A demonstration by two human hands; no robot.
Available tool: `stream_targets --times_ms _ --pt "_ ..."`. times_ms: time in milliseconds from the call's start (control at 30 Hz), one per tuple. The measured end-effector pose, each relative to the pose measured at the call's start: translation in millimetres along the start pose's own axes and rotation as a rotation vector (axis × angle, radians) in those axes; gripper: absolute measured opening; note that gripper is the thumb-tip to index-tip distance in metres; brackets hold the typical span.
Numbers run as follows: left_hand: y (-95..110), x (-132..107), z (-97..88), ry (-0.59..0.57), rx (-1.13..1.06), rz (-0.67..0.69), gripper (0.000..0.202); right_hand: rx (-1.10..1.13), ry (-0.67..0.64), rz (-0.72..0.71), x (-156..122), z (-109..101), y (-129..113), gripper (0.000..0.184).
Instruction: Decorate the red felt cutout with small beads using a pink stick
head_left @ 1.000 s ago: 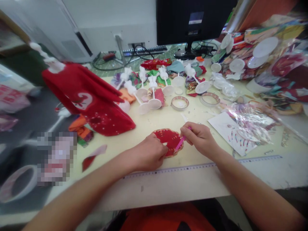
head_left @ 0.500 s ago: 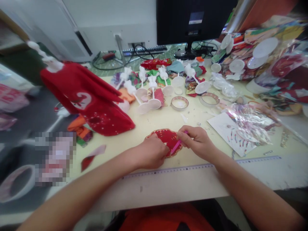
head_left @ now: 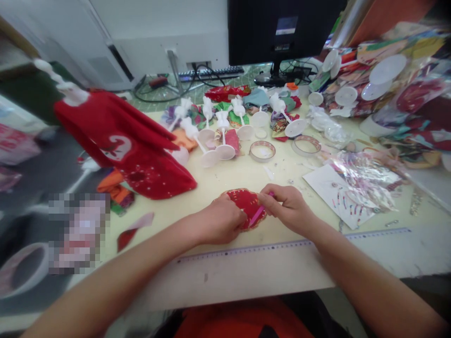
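Observation:
A small red cloth piece (head_left: 245, 200) with gold trim and embroidered specks lies flat near the front of the table. My left hand (head_left: 225, 219) is closed over its left part, curled fingers pressing it down; the cloth beneath is hidden. Between the thumb and fingers of my right hand (head_left: 283, 204) is a slim pink tool (head_left: 257, 215), slanting down to the lower left. Its lower end is on or just above the red cloth; I cannot tell which. What kind of tool it is does not show clearly.
A red dress on a white dress form (head_left: 123, 145) leans at left. Several small white mannequin stands (head_left: 222, 123) stand behind. Two tape rolls (head_left: 262, 150), a white card (head_left: 338, 195) under clear plastic and a measuring strip (head_left: 246, 249) surround my hands. A monitor (head_left: 260, 33) is at the back.
Both hands, the pink tool and the red cloth stay almost in place. The view has shifted slightly.

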State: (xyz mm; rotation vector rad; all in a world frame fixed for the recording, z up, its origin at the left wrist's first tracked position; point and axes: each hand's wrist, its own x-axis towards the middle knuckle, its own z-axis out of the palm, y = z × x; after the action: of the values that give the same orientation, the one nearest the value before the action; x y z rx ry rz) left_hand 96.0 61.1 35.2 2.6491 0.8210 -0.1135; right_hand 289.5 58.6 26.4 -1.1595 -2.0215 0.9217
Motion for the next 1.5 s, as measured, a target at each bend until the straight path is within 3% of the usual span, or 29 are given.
stream_targets --times_ms 267,533,1067,1333,1500 --pt "-2.0 -0.6 1.6 -0.015 -0.009 0.006 0.022 0.005 0.002 0.002 0.9 -0.1 0.2 0.034" --pt "-2.1 0.0 3.8 0.030 -0.003 0.015 0.022 0.016 -0.086 -0.029 0.3 2.3 -3.6 0.031" --pt "-4.1 1.6 0.4 0.023 -0.003 0.038 0.024 -0.063 -0.078 -0.022 2.2 6.5 0.7 0.032" --pt "-6.6 -0.8 2.2 0.074 -0.021 0.070 0.018 -0.060 -0.079 -0.018 1.7 6.1 2.6 0.032" --pt "-7.0 -3.3 3.2 0.168 -0.062 0.115 0.017 -0.064 -0.069 -0.017 1.6 5.4 1.6 0.032"
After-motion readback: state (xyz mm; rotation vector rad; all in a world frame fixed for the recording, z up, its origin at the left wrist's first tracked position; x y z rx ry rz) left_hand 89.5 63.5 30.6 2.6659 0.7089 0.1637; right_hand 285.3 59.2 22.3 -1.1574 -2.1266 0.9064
